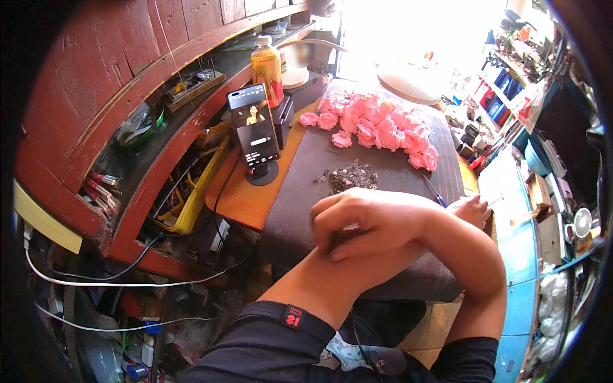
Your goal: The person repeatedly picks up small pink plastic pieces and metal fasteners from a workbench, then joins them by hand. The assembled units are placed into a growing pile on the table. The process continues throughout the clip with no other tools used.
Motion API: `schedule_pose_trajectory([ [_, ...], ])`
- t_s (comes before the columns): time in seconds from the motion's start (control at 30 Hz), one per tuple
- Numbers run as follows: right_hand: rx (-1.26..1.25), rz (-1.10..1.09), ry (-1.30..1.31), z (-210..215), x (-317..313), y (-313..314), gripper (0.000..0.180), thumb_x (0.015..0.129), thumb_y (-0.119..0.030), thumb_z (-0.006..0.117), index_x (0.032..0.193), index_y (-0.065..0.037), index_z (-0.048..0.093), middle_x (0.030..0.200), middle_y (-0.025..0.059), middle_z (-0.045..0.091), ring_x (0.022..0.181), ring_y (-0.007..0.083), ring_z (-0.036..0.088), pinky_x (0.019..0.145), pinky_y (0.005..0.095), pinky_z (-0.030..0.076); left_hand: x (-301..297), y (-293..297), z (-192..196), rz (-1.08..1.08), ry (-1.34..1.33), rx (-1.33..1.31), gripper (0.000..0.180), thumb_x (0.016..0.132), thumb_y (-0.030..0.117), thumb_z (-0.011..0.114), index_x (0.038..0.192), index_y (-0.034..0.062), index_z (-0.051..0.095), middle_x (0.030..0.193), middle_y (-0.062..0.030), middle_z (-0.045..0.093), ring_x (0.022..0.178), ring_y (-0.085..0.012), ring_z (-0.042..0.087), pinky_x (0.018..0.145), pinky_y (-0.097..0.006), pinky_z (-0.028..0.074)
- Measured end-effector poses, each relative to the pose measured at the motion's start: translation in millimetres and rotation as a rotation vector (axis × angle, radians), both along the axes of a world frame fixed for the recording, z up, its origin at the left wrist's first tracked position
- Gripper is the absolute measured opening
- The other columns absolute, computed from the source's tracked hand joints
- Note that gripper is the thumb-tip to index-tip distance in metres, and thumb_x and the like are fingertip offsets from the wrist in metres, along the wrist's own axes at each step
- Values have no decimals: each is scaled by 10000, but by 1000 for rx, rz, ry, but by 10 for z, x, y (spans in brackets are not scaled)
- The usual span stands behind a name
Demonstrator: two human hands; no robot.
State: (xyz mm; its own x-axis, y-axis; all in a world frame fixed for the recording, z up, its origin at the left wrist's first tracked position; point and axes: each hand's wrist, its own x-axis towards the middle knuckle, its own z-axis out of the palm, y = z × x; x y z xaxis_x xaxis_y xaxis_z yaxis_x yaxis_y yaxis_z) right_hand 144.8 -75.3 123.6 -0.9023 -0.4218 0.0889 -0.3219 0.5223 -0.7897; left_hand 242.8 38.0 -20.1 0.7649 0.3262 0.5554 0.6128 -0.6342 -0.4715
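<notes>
My arms are crossed over a dark padded surface (pixel 300 198). My right hand (pixel 367 220) rests on my left forearm, its fingers curled in against the skin and nothing visible held in them. Reaching to the right beneath it, my left hand (pixel 470 210) lies at the surface's right edge with its fingers stretched out. Close to that hand is a thin pen-like tool with a blue handle (pixel 440 199). Beyond my right hand sits a small heap of dark and clear bits (pixel 351 177). Farther back, many pink ruffled artificial flowers (pixel 377 124) are piled up.
On the left, a phone (pixel 254 124) stands lit on a round black stand (pixel 262 173), with an orange drink bottle (pixel 267 70) behind it. A red wooden shelf unit (pixel 143 172) holds a yellow basket (pixel 201 191). Cables hang below. Cluttered shelves line the right.
</notes>
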Motion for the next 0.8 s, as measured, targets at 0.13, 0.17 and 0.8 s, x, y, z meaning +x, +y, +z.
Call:
schedule_pose_trajectory([
  [0.13, 92, -171, -65, -6, 120, 198, 184, 840, -172, 719, 822, -14, 627, 791, 93, 575, 791, 268, 587, 700, 378, 460, -56, -27, -24, -72, -16, -69, 93, 815, 214, 649, 856, 160, 712, 969, -13, 644, 995, -200, 589, 821, -388, 442],
  [0.17, 95, -180, -53, -38, 103, 196, 182, 838, -172, 715, 829, -13, 625, 805, 96, 578, 795, 269, 586, 709, 376, 463, -66, -16, -22, -84, -22, -84, 89, 810, 207, 652, 851, 154, 711, 965, -17, 646, 991, -203, 592, 820, -387, 445],
  [0.8, -108, -1083, 320, -498, 968, 703, 130, 745, -19, 724, 835, 24, 642, 764, 88, 600, 684, 181, 586, 653, 304, 484, -1920, -138, 397, 50, -995, -222, 182, 807, 30, 629, 976, -19, 673, 954, -197, 660, 905, -286, 646, 826, -378, 520],
])
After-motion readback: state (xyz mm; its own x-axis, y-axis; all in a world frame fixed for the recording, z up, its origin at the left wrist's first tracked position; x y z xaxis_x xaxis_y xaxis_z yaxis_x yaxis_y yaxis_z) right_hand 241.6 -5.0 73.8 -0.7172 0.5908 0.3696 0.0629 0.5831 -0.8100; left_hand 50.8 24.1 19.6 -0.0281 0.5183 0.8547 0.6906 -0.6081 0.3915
